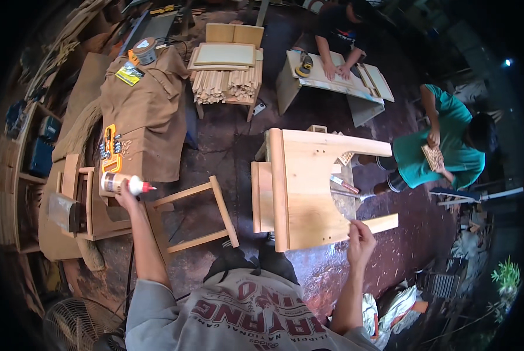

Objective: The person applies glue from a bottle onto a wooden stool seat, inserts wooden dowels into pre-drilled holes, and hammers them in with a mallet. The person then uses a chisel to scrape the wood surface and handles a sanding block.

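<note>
My left hand [127, 198] is wrapped round a white glue bottle [111, 183] with a red nozzle, tipped sideways over the left-hand bench. Beside the notched wooden panel [306, 193], my right hand [361, 238] is closed in a pinch at the lower leg; whatever it holds is too small to make out. The panel is pale wood with a rounded rail [278, 190] along its left edge, a curved cutout on the right and small dark holes near two corners. Just below the bottle lies a wooden frame [221, 205] with slim bars.
An orange case of bits [111, 149] lies on the brown cloth [151, 117], near scattered dowels. Stacked slats [224, 86] fill a stand behind. Across the room, one person presses on a panel beside a sander [304, 65]; another in green holds a small wooden piece [433, 157].
</note>
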`<control>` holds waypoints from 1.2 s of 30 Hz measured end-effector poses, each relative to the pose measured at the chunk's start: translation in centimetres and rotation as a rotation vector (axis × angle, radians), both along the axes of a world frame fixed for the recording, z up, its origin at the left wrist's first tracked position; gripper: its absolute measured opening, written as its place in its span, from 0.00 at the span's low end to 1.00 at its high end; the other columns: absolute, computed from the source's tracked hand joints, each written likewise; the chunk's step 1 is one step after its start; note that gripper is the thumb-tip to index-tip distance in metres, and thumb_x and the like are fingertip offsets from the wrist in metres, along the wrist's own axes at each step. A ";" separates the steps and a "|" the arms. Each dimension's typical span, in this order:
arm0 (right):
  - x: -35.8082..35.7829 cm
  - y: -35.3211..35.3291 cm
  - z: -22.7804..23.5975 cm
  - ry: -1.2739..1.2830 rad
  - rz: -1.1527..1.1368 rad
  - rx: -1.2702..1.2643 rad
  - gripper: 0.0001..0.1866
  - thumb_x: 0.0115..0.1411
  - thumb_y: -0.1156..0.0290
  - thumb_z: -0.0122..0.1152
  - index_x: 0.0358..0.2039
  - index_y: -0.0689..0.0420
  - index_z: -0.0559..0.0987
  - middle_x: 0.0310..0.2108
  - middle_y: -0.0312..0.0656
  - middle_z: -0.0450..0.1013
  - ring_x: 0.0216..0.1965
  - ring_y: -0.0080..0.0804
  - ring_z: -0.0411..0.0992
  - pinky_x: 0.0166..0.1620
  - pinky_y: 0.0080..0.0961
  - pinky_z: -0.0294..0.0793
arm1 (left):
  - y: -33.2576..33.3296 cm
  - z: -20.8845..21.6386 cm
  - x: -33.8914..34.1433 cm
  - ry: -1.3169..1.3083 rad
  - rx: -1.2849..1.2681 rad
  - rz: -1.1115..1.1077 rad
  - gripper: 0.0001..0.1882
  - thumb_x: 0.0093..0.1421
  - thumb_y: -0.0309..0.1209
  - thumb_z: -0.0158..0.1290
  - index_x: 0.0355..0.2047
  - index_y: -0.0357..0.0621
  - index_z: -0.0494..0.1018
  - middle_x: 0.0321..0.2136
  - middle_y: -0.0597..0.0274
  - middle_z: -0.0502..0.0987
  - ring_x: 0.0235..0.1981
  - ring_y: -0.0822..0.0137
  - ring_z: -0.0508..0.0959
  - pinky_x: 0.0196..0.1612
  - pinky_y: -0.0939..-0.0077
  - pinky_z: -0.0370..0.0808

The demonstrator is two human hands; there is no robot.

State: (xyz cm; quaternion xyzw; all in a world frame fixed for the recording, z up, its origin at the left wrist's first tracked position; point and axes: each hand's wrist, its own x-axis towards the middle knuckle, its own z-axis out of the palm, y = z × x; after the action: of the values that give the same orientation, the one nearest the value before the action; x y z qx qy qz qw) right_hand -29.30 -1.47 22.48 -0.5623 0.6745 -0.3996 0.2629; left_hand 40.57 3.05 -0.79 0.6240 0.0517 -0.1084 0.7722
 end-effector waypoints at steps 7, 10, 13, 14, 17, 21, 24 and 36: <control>8.8 -7.2 -0.8 -0.507 0.480 0.204 0.21 0.69 0.68 0.63 0.59 0.65 0.77 0.47 0.41 0.80 0.44 0.24 0.78 0.46 0.26 0.80 | -9.8 14.0 -26.9 0.109 -0.371 -1.026 0.26 0.61 0.31 0.58 0.59 0.39 0.69 0.47 0.60 0.80 0.47 0.68 0.82 0.53 0.71 0.78; 9.2 -12.2 2.1 -0.867 0.649 0.401 0.33 0.67 0.61 0.66 0.67 0.63 0.69 0.55 0.44 0.77 0.54 0.32 0.77 0.53 0.36 0.80 | -15.1 20.2 -34.9 0.132 -0.424 -1.572 0.35 0.58 0.33 0.64 0.65 0.38 0.67 0.52 0.58 0.79 0.50 0.66 0.81 0.57 0.71 0.77; 6.7 -17.0 2.8 -0.831 0.569 0.397 0.31 0.63 0.59 0.69 0.63 0.57 0.72 0.54 0.42 0.77 0.53 0.33 0.78 0.53 0.37 0.80 | -20.0 24.1 -41.4 -0.272 -0.396 -1.698 0.41 0.56 0.35 0.69 0.68 0.36 0.65 0.54 0.55 0.77 0.55 0.63 0.79 0.58 0.70 0.75; 5.9 -18.5 3.1 -0.744 0.492 0.367 0.29 0.62 0.60 0.70 0.61 0.56 0.73 0.55 0.42 0.77 0.52 0.32 0.78 0.53 0.36 0.80 | -21.6 23.8 -42.0 -0.409 -0.389 -1.654 0.43 0.56 0.34 0.69 0.69 0.35 0.64 0.57 0.53 0.76 0.56 0.62 0.78 0.59 0.70 0.74; 2.1 -22.8 1.1 -0.826 0.282 0.163 0.28 0.62 0.61 0.71 0.60 0.53 0.72 0.51 0.39 0.77 0.53 0.31 0.77 0.52 0.40 0.81 | -22.5 21.8 -42.4 -0.640 -0.095 -1.427 0.37 0.59 0.40 0.66 0.66 0.41 0.70 0.59 0.51 0.75 0.61 0.53 0.75 0.63 0.65 0.71; 0.2 -26.6 -2.0 -0.867 0.091 0.011 0.36 0.61 0.63 0.73 0.65 0.50 0.64 0.56 0.43 0.72 0.55 0.39 0.75 0.51 0.52 0.82 | -18.5 14.2 -45.8 -1.048 0.594 -1.184 0.35 0.62 0.48 0.60 0.67 0.52 0.69 0.70 0.52 0.63 0.73 0.49 0.58 0.71 0.45 0.60; 0.2 -27.3 -3.8 -0.857 0.081 0.035 0.39 0.61 0.64 0.73 0.67 0.50 0.61 0.60 0.46 0.68 0.58 0.44 0.73 0.49 0.58 0.82 | -18.0 12.4 -46.4 -1.137 0.696 -1.142 0.34 0.64 0.48 0.57 0.69 0.58 0.66 0.76 0.56 0.52 0.79 0.54 0.44 0.73 0.33 0.50; -0.3 -27.3 -6.9 -0.891 0.139 0.009 0.39 0.60 0.69 0.72 0.67 0.52 0.60 0.61 0.47 0.68 0.60 0.43 0.71 0.49 0.57 0.83 | -18.3 12.5 -46.6 -1.129 0.636 -1.091 0.33 0.62 0.47 0.60 0.66 0.56 0.70 0.74 0.56 0.58 0.77 0.54 0.50 0.72 0.37 0.52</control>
State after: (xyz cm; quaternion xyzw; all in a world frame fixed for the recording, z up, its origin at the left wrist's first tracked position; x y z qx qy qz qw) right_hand -29.57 -28.80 15.63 -0.3781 0.4578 -0.5812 0.5565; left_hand -6.06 -15.28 11.68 0.7094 -0.6221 -0.1183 0.3095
